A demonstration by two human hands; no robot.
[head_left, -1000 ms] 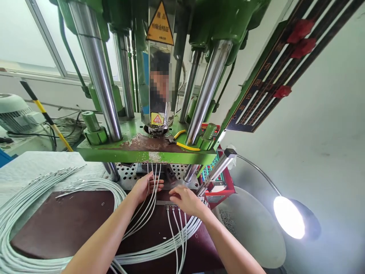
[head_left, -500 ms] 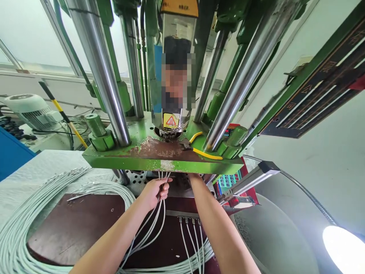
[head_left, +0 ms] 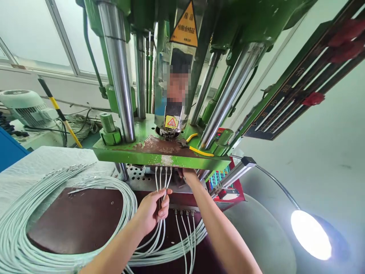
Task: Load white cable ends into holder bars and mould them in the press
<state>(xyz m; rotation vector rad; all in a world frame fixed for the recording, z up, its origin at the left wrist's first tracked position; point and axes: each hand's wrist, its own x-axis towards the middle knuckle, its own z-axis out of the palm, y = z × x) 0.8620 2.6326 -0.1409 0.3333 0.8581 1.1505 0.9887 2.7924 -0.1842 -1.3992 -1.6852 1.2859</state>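
Observation:
My left hand (head_left: 152,208) is closed around several white cables (head_left: 162,179) that run up under the green press plate (head_left: 159,154). My right hand (head_left: 188,175) reaches in under that plate, and most of its fingers are hidden behind the plate's edge. A second set of white cables with metal ends (head_left: 184,213) lies on the brown work surface (head_left: 76,220) just right of my left hand.
A big coil of white cable (head_left: 17,236) fills the left of the bench. Yellow-handled pliers (head_left: 196,150) lie on the press plate between steel columns (head_left: 119,76). A gooseneck lamp (head_left: 310,234) shines at the right. A red control box (head_left: 225,182) stands behind my right arm.
My left hand has drawn the cables back toward me, from the plate's edge down to the brown surface. My right hand went from the cables with metal ends to under the plate.

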